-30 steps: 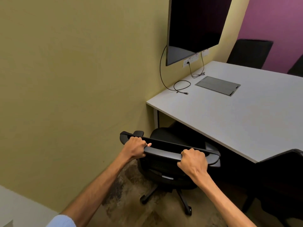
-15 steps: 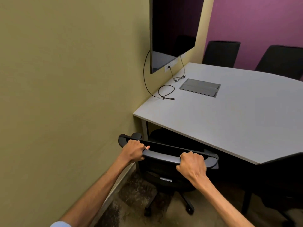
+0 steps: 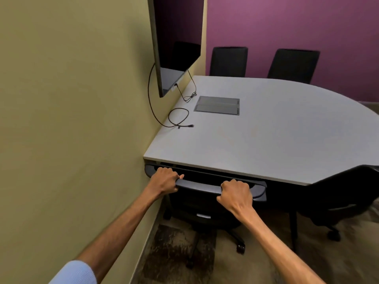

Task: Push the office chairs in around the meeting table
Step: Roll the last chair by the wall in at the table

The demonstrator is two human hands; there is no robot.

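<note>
Both hands wrapped tight around top rail of chair back (image 3: 199, 186): left hand (image 3: 165, 180) near wall end, right hand (image 3: 235, 194) toward other end; chair tucked against near edge of meeting table (image 3: 256, 136), seat hidden beneath; likely almost home. Risks, as judged: knuckles nipped between rail and table edge if shoved further; left armrest scraping wall (image 3: 71, 99), very close on that side. Around: second chair (image 3: 344, 197) just to the right, not yet in; two far chairs (image 3: 228, 61) at purple wall; loose cable (image 3: 178, 117) and floor box lid (image 3: 217, 105) on tabletop; screen (image 3: 176, 42) overhead.
</note>
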